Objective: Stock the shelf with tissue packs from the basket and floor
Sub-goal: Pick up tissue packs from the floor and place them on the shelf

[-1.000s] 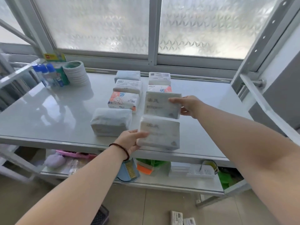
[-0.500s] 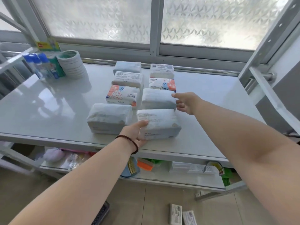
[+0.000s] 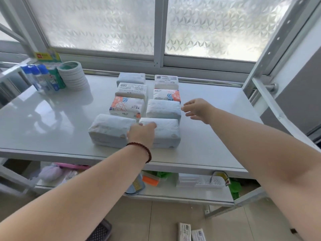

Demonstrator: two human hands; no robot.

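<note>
Several tissue packs lie in two rows on the white shelf top (image 3: 52,119). The front right pack (image 3: 166,133) lies flat near the shelf's front edge. My left hand (image 3: 141,134) rests against its left front corner, fingers loose, between it and the front left pack (image 3: 109,130). Behind it sits another white pack (image 3: 163,108). My right hand (image 3: 197,108) hovers just right of that pack, fingers spread, touching nothing. Two more tissue packs (image 3: 191,232) lie on the floor below. A dark basket's corner (image 3: 101,232) shows at the bottom.
Blue-capped bottles (image 3: 41,79) and a stack of tape rolls (image 3: 73,75) stand at the back left of the shelf. A lower shelf (image 3: 173,193) holds mixed small goods. A frosted window is behind, and a metal upright (image 3: 271,49) is at the right.
Both hands set their upright packs down flat in the right row. My right hand has let go and drawn back to the right; my left hand has slid to the front pack's corner.
</note>
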